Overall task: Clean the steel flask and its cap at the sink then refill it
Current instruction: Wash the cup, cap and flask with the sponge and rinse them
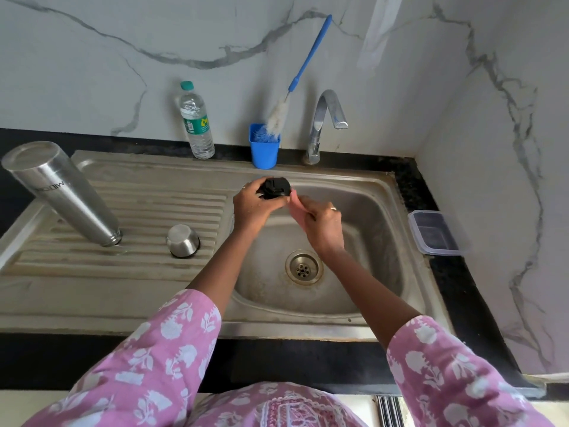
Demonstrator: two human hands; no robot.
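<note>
The steel flask [61, 192] stands upside down on the ribbed drainboard at the left. A small steel cup-shaped cap [183, 240] sits inverted on the drainboard beside it. Over the sink basin [363, 241] my left hand [251, 208] grips a black inner cap [275, 188]. My right hand [321, 224] pinches a small pink pad [297, 208] that touches the black cap's right side.
A tap [326, 118] stands behind the basin, with no water running. A blue cup [264, 147] holds a blue-handled bottle brush [295, 81]. A plastic water bottle [197, 121] stands at the back. A lidded plastic box [434, 232] sits on the counter at the right.
</note>
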